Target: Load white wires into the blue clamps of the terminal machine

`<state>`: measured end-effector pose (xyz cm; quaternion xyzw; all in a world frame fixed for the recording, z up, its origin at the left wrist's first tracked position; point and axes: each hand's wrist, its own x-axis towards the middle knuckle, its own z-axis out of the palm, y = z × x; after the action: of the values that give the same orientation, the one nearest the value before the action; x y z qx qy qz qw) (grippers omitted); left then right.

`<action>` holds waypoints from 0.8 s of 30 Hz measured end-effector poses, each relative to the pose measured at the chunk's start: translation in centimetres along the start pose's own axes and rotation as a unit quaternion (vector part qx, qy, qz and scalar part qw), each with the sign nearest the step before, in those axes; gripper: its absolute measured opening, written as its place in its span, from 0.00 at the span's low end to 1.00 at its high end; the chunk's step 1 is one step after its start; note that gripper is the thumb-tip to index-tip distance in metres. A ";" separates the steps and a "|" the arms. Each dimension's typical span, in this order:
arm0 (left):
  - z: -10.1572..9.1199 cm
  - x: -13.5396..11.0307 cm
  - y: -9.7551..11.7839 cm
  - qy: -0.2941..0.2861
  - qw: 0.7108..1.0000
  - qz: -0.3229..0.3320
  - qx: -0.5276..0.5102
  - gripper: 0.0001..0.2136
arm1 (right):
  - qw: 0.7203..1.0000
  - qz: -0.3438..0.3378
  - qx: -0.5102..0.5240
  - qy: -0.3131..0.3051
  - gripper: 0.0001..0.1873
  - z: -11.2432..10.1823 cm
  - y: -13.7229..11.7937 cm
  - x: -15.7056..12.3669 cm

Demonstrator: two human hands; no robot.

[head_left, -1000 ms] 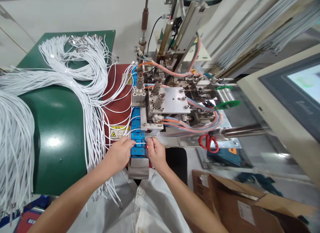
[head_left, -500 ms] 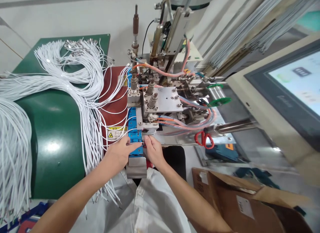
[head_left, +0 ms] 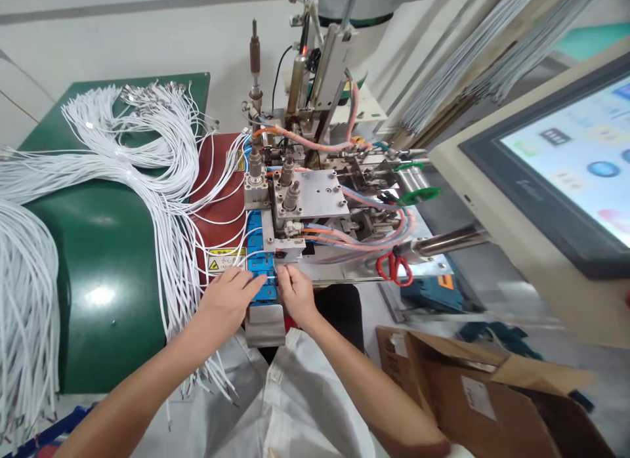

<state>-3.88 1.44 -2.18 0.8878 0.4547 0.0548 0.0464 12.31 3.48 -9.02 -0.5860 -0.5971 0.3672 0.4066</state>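
My left hand (head_left: 227, 299) and my right hand (head_left: 296, 294) meet at the near end of a blue clamp track (head_left: 256, 248) that runs into a metal machine head (head_left: 305, 195). Both hands pinch the same thin white wire (head_left: 270, 279) and hold it across the blue track. The left fingers lie on the track's left side. The right fingertips close on the wire's end at the track's right edge. Several other white wires (head_left: 221, 202) sit in the track and trail left over a red plate (head_left: 222, 215).
Big bundles of white wires (head_left: 123, 149) drape over a green table (head_left: 108, 274). A touchscreen panel (head_left: 556, 163) stands at the right, red-handled scissors (head_left: 391, 268) lie on the machine base, and a cardboard box (head_left: 472, 392) sits lower right. A white bag (head_left: 295, 405) hangs below the track.
The view has swung right and down a little, bringing the touchscreen further in. Both hands stay at the track's near end with the wire between them, shifted slightly along it.
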 end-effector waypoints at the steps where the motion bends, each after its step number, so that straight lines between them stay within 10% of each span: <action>1: -0.1 -0.2 -0.3 0.007 1.000 0.015 -0.009 0.16 | 1.000 0.003 0.000 0.000 0.20 -0.2 0.0 0.1; 8: -1.3 -2.9 -2.7 0.012 0.995 0.089 -0.041 0.20 | 0.996 0.019 0.070 0.045 0.18 -2.7 -0.3 0.7; 15: -4.8 -5.1 -3.6 -0.130 0.983 0.094 -0.086 0.14 | 0.989 0.041 0.133 0.044 0.20 -4.0 -0.3 0.2; 24: -4.5 -4.5 -2.7 -0.128 0.980 0.121 -0.097 0.07 | 0.991 0.026 0.129 0.023 0.19 -4.4 -0.7 -0.6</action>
<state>-9.25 -0.53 1.66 0.9273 0.3263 -0.0103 0.1830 16.07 2.63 -6.62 -0.5523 -0.5197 0.4379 0.4828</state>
